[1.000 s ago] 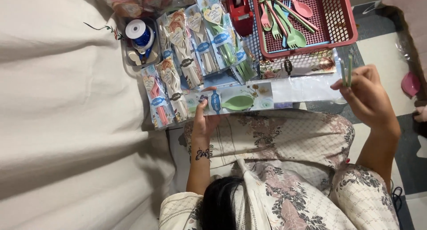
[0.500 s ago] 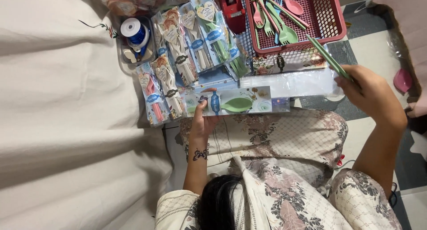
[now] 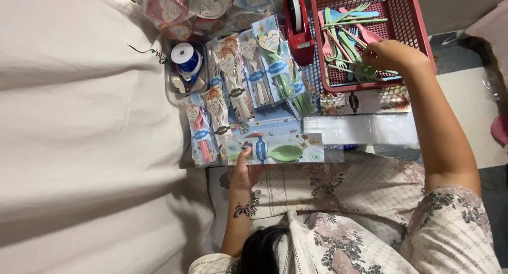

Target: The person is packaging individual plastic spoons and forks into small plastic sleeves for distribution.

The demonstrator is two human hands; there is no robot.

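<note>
My left hand (image 3: 244, 171) grips the left end of a clear flat packet (image 3: 280, 148) that lies on my lap's front edge. Inside the packet are a printed card and a green spoon. My right hand (image 3: 389, 54) reaches into the red plastic basket (image 3: 423, 25). Its fingers curl down onto a pile of pink, green and blue plastic forks and spoons (image 3: 346, 38). A green fork (image 3: 365, 72) lies right under the fingers, and I cannot tell if they grip it.
Finished cutlery packets (image 3: 248, 75) lie fanned out left of the basket. A red tape dispenser (image 3: 297, 25), a small tray with a blue ribbon spool (image 3: 185, 59), heart-lidded tubs (image 3: 180, 9) and empty clear sleeves (image 3: 365, 128) lie around. White bedding (image 3: 79, 120) fills the left.
My right hand has carried a green utensil from above my lap up into the red basket. My left hand has stayed on the spoon packet.
</note>
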